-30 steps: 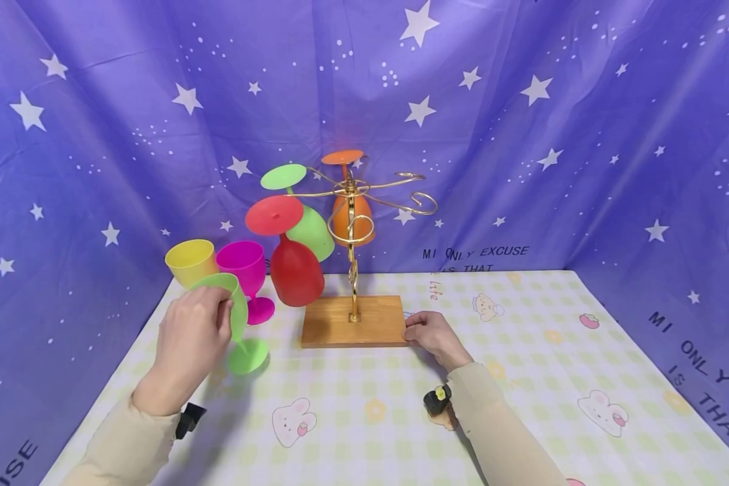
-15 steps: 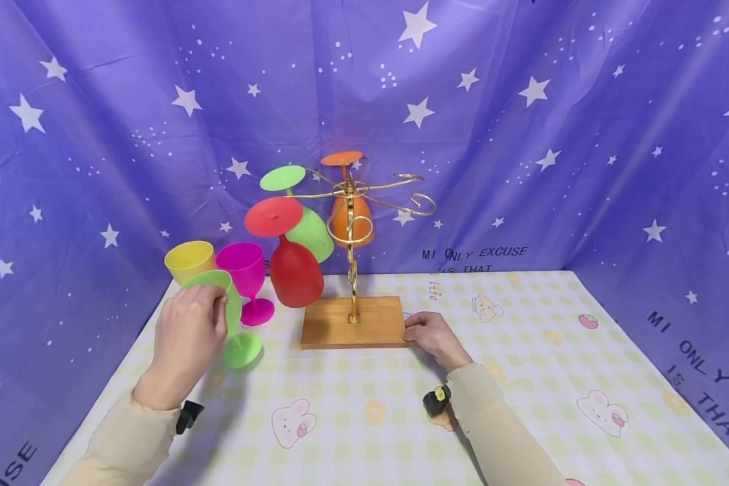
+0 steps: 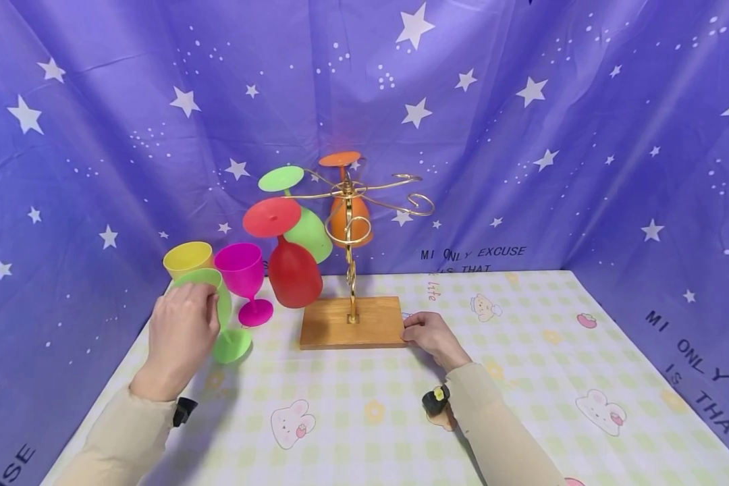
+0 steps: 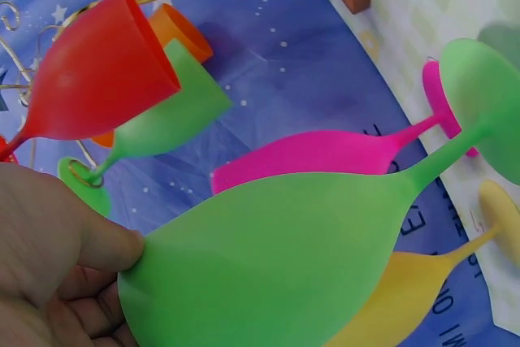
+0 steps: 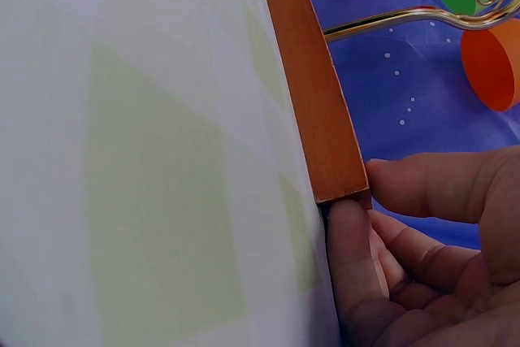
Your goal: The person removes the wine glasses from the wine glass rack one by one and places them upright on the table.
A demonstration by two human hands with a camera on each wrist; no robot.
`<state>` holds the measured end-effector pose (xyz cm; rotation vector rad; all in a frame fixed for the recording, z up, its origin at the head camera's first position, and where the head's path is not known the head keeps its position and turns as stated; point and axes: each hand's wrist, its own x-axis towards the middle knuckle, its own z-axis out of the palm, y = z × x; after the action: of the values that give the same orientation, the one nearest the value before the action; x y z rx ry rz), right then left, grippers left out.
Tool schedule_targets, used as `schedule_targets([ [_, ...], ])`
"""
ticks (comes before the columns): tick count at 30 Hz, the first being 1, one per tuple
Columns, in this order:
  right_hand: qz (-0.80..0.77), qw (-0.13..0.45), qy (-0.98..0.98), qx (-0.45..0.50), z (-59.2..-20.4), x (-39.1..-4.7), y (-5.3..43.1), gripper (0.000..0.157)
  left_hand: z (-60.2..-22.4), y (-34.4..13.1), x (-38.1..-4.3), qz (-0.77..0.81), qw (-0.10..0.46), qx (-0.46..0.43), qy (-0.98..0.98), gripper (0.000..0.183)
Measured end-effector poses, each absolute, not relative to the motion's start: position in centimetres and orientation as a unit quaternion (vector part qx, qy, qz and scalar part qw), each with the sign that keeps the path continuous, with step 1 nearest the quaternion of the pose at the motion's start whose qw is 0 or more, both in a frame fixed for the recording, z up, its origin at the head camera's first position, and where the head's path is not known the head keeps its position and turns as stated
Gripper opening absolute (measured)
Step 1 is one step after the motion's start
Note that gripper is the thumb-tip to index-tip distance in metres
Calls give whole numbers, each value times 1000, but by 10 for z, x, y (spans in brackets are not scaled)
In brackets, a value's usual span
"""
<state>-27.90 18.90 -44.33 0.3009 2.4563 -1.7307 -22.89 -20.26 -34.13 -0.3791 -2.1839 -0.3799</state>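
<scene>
My left hand [image 3: 182,337] pinches the rim of a light green plastic goblet [image 4: 276,258], thumb on one side of the bowl and fingers inside or behind it. The goblet is upright, its foot [image 3: 232,346] close over the tablecloth. Just behind it stand a yellow goblet [image 3: 188,258] and a magenta goblet [image 3: 241,271]. My right hand [image 3: 434,337] pinches the right end of the wooden base [image 3: 328,331] of a gold wire goblet rack [image 3: 352,270], thumb on top and a finger below in the right wrist view.
Upside down on the rack's left and back arms hang a red goblet [image 3: 294,275], another green goblet [image 3: 311,236] and an orange goblet [image 3: 340,159]. Bare curled hooks [image 3: 422,202] reach to the right and front. A purple star-printed curtain [image 3: 492,135] encloses the checked tablecloth [image 3: 522,378].
My left hand has carried the green goblet a little to the left and back, closer to the yellow one. My right hand has stayed on the base, and the rack has not moved.
</scene>
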Motion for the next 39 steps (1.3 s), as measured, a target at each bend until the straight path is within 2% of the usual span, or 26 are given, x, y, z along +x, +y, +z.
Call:
schedule_targets([
  [39, -570, 56, 814, 97, -444, -279, 189, 22, -360, -214, -258, -113, 437, -129, -883, 6],
])
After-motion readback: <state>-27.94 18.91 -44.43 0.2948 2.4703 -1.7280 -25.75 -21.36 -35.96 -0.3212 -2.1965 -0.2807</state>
